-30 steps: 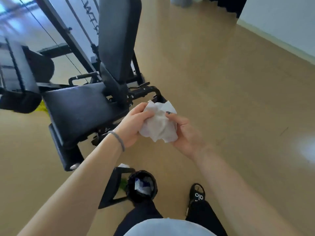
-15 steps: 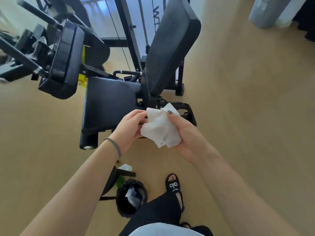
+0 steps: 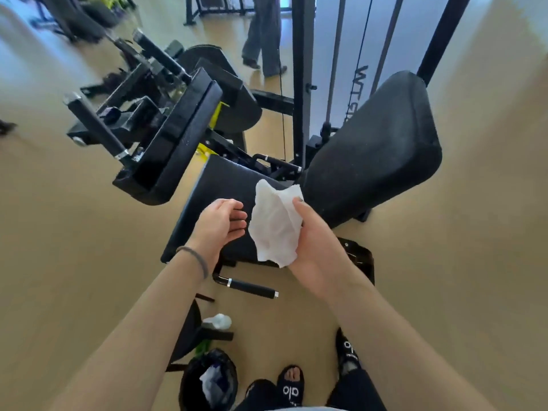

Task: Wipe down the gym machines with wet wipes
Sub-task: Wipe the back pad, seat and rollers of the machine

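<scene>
A white wet wipe [image 3: 275,223] hangs crumpled over the black seat pad [image 3: 219,185] of a gym machine. My right hand [image 3: 317,241] grips the wipe along its right side. My left hand [image 3: 219,223] hovers just left of the wipe with fingers loosely curled, holding nothing. The machine's black backrest [image 3: 373,161] tilts up behind the wipe, and a black side pad [image 3: 175,146] with a handle bar [image 3: 95,126] stands to the left.
A black bin [image 3: 207,381] with used wipes sits on the floor near my feet. A short black handle [image 3: 249,287] sticks out below the seat. Another person's legs [image 3: 264,34] are at the back. Tan floor surrounds the machine.
My left hand has let go of the wipe and drawn slightly left. The wipe now hangs from my right hand alone. The view has tilted up, showing more of the machine.
</scene>
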`<act>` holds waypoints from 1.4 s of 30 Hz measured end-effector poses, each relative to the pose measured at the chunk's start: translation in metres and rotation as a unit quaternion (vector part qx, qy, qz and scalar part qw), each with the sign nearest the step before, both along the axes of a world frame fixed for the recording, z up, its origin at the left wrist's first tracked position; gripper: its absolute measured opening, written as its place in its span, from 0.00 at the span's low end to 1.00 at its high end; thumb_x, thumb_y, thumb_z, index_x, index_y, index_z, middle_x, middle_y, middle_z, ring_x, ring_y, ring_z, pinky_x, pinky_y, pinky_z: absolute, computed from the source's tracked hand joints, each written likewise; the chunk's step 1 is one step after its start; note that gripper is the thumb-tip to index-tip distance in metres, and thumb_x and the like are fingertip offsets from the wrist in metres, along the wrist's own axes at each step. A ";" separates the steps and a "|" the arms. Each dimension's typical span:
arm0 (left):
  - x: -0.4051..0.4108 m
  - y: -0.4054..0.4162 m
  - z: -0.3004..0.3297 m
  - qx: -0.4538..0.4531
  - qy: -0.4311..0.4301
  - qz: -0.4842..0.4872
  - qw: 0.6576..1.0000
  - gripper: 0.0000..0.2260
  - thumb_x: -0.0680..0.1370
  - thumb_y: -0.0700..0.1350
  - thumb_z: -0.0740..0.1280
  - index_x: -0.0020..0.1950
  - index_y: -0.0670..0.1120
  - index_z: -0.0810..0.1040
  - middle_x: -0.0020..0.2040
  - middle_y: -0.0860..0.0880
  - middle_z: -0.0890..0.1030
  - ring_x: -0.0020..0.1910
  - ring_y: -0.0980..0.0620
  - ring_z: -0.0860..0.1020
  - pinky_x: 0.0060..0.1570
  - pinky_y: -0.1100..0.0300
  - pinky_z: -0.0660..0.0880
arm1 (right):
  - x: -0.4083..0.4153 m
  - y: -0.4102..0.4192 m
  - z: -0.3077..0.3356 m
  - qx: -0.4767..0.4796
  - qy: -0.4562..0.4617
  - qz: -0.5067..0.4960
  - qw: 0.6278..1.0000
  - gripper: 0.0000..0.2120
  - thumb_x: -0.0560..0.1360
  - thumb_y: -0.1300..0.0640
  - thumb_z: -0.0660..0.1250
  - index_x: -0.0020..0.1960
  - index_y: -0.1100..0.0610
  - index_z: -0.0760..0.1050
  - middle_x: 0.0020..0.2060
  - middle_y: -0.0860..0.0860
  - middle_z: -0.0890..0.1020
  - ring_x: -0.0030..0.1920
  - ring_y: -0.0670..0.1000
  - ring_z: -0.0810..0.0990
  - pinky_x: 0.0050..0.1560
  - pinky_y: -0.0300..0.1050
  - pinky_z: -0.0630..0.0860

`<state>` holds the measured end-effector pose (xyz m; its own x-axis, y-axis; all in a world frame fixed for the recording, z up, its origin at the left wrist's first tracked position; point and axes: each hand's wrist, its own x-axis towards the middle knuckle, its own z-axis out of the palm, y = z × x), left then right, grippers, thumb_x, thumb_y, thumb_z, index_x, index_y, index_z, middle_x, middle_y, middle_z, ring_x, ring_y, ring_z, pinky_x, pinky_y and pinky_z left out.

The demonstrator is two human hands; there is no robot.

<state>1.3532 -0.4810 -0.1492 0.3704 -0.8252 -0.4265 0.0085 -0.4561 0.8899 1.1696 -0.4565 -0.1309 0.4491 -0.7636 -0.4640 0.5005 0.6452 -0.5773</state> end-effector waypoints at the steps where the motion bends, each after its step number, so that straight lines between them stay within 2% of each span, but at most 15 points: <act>1: 0.000 -0.007 0.000 -0.004 -0.007 0.022 1.000 0.10 0.84 0.46 0.60 0.55 0.45 0.79 0.47 0.46 0.82 0.46 0.49 0.81 0.49 0.55 0.81 | 0.003 -0.013 0.001 0.006 -0.011 0.015 1.000 0.27 0.81 0.41 0.62 0.76 0.53 0.67 0.65 0.55 0.81 0.65 0.56 0.80 0.71 0.56 0.72; 5: 0.004 -0.019 0.001 -0.017 -0.039 0.096 0.995 0.09 0.83 0.45 0.59 0.52 0.47 0.78 0.45 0.47 0.82 0.44 0.50 0.81 0.47 0.55 0.79 | 0.012 -0.056 0.001 0.008 -0.021 0.081 0.996 0.24 0.83 0.42 0.59 0.74 0.53 0.70 0.63 0.55 0.82 0.65 0.56 0.80 0.70 0.55 0.73; 10: 0.031 -0.019 0.013 -0.047 -0.111 0.211 0.970 0.09 0.83 0.44 0.58 0.49 0.48 0.76 0.42 0.49 0.79 0.40 0.53 0.77 0.42 0.59 0.76 | 0.029 -0.096 0.008 0.012 -0.010 0.100 0.995 0.24 0.83 0.43 0.60 0.75 0.54 0.70 0.58 0.52 0.83 0.56 0.52 0.82 0.52 0.46 0.78; 12: 0.052 -0.019 0.022 -0.065 -0.142 0.248 0.956 0.08 0.83 0.45 0.57 0.49 0.49 0.76 0.42 0.50 0.79 0.39 0.54 0.75 0.42 0.59 0.75 | 0.042 -0.110 0.008 0.003 -0.017 0.106 0.994 0.25 0.83 0.43 0.60 0.74 0.56 0.70 0.56 0.53 0.82 0.53 0.51 0.82 0.49 0.45 0.78; 14: 0.079 -0.021 0.031 -0.078 -0.158 0.288 0.941 0.07 0.83 0.46 0.58 0.51 0.50 0.74 0.43 0.49 0.79 0.39 0.54 0.75 0.43 0.58 0.76 | 0.060 -0.123 0.009 -0.003 -0.014 0.114 0.993 0.22 0.83 0.44 0.60 0.69 0.58 0.73 0.49 0.51 0.83 0.48 0.50 0.83 0.46 0.44 0.78; 17: 0.121 -0.032 0.047 -0.102 -0.182 0.328 0.921 0.06 0.83 0.46 0.57 0.54 0.50 0.73 0.45 0.49 0.79 0.41 0.54 0.76 0.44 0.59 0.76 | 0.099 -0.142 0.008 -0.002 0.012 0.114 0.993 0.15 0.83 0.44 0.61 0.61 0.54 0.75 0.41 0.49 0.82 0.41 0.47 0.82 0.42 0.42 0.77; 20: 0.166 -0.051 0.055 -0.107 -0.215 0.331 0.913 0.08 0.82 0.47 0.58 0.60 0.49 0.72 0.44 0.52 0.77 0.42 0.55 0.76 0.47 0.59 0.74 | 0.146 -0.157 0.011 -0.023 0.043 0.103 0.993 0.15 0.82 0.44 0.62 0.63 0.51 0.74 0.46 0.48 0.81 0.47 0.48 0.81 0.47 0.42 0.76; 23: 0.199 -0.080 0.050 -0.092 -0.268 0.296 0.912 0.15 0.82 0.51 0.60 0.68 0.49 0.69 0.51 0.53 0.77 0.42 0.59 0.76 0.42 0.66 0.73 | 0.189 -0.166 0.013 -0.044 0.098 0.078 0.991 0.14 0.82 0.45 0.61 0.63 0.49 0.76 0.52 0.47 0.82 0.56 0.48 0.79 0.62 0.44 0.74; 26: 0.214 -0.113 0.035 -0.099 -0.289 0.243 0.921 0.15 0.81 0.53 0.61 0.65 0.49 0.70 0.55 0.49 0.79 0.42 0.58 0.78 0.40 0.64 0.75 | 0.227 -0.166 0.009 -0.101 0.167 0.087 0.977 0.24 0.84 0.42 0.56 0.77 0.49 0.66 0.73 0.48 0.73 0.72 0.50 0.70 0.74 0.45 0.64; 28: 0.213 -0.128 0.023 -0.113 -0.280 0.245 0.921 0.16 0.80 0.54 0.62 0.63 0.47 0.69 0.53 0.47 0.79 0.44 0.55 0.80 0.40 0.65 0.76 | 0.254 -0.157 0.000 -0.196 0.234 0.129 0.943 0.27 0.85 0.44 0.51 0.80 0.56 0.60 0.78 0.53 0.65 0.78 0.52 0.62 0.74 0.42 0.63; 30: 0.206 -0.135 0.013 -0.122 -0.301 0.259 0.910 0.17 0.81 0.52 0.63 0.65 0.44 0.67 0.55 0.47 0.78 0.47 0.50 0.79 0.40 0.71 0.73 | 0.279 -0.143 -0.026 -0.336 0.305 0.167 0.875 0.28 0.84 0.49 0.44 0.82 0.57 0.54 0.82 0.53 0.54 0.82 0.52 0.48 0.81 0.49 0.47; 32: 0.203 -0.136 0.002 -0.129 -0.331 0.269 0.895 0.17 0.82 0.49 0.61 0.67 0.42 0.66 0.56 0.46 0.78 0.47 0.50 0.78 0.39 0.73 0.71 | 0.294 -0.132 -0.051 -0.371 0.344 0.175 0.844 0.24 0.86 0.49 0.40 0.82 0.48 0.46 0.81 0.42 0.42 0.79 0.41 0.34 0.78 0.44 0.34; 34: 0.205 -0.137 -0.007 -0.133 -0.350 0.283 0.883 0.16 0.82 0.48 0.60 0.68 0.42 0.67 0.56 0.47 0.79 0.47 0.51 0.78 0.40 0.69 0.73 | 0.298 -0.136 -0.065 -0.394 0.362 0.156 0.830 0.24 0.86 0.49 0.39 0.82 0.47 0.44 0.79 0.38 0.40 0.77 0.37 0.31 0.78 0.41 0.34; 39: 0.200 -0.142 -0.012 -0.114 -0.381 0.309 0.864 0.17 0.84 0.49 0.58 0.69 0.41 0.68 0.55 0.48 0.79 0.41 0.59 0.75 0.34 0.75 0.69 | 0.316 -0.225 -0.058 -0.340 0.388 0.095 0.852 0.26 0.86 0.47 0.39 0.82 0.49 0.41 0.81 0.41 0.40 0.79 0.41 0.34 0.79 0.49 0.34; 42: 0.198 -0.144 -0.015 -0.106 -0.392 0.319 0.856 0.17 0.84 0.48 0.59 0.69 0.41 0.68 0.52 0.53 0.76 0.40 0.69 0.75 0.33 0.76 0.68 | 0.329 -0.278 -0.049 -0.314 0.433 0.078 0.841 0.25 0.87 0.51 0.39 0.82 0.52 0.40 0.82 0.45 0.40 0.80 0.45 0.35 0.78 0.52 0.33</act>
